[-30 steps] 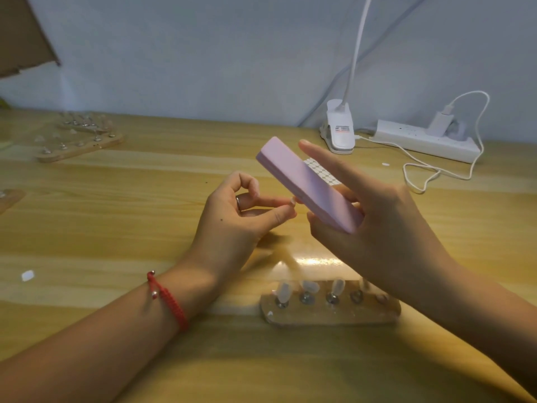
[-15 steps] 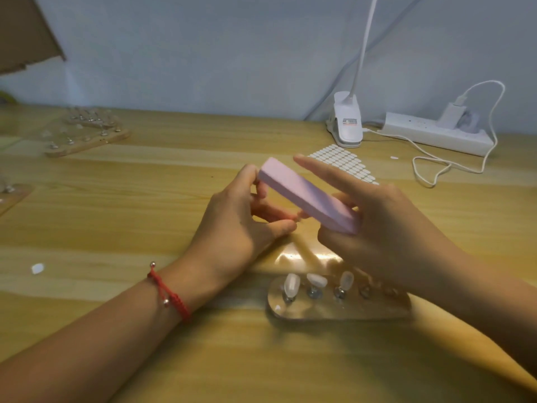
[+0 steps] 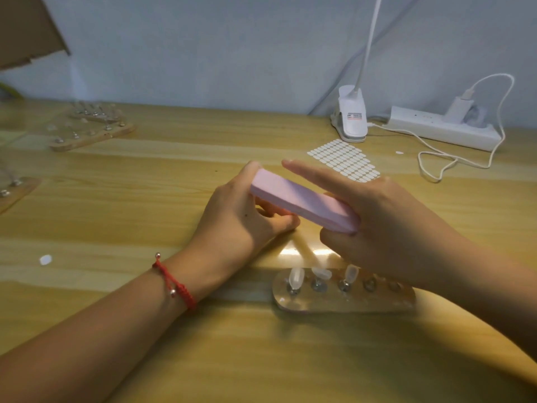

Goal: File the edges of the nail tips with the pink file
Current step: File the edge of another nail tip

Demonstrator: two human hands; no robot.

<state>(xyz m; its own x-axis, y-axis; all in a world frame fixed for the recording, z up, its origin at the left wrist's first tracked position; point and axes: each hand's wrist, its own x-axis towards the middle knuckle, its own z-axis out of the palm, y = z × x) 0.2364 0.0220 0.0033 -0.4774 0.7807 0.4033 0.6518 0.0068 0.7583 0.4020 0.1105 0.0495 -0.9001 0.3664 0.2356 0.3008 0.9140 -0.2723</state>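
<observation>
- Right hand (image 3: pixel 386 228): grip clamped on the near end of the pink file (image 3: pixel 302 205), index finger (image 3: pixel 313 177) laid straight along its far side, thumb tucked under the end.
- Pink file: held in the air over the middle of the worktop (image 3: pixel 145 199), running from lower right up to upper left, far end tilted up a little.
- Left hand (image 3: pixel 238 222): fingers curled, thumb tip close to the fingers right under the file, index tip up against the file's far end. Can't tell what this grip pinches, if anything; the file hides that spot.
- Nail tips (image 3: pixel 295 279): three clear ones standing on pegs at the left end of a wooden holder (image 3: pixel 343 301). Two pegs at the right end are bare.
- Holder lies flat on the worktop, just in front of both hands, right end under the right wrist.
- Red bracelet (image 3: pixel 174 283) on the left wrist.
- Behind the hands: sheet of small white stickers (image 3: pixel 345 161), white clip lamp (image 3: pixel 351 120), power strip (image 3: pixel 441 132) with a charger (image 3: pixel 462 109) and white cable plugged in.
- Far left: more peg holders (image 3: pixel 90 132), blurred.
- Small white scrap (image 3: pixel 45 259) on the worktop, left of the left forearm.
</observation>
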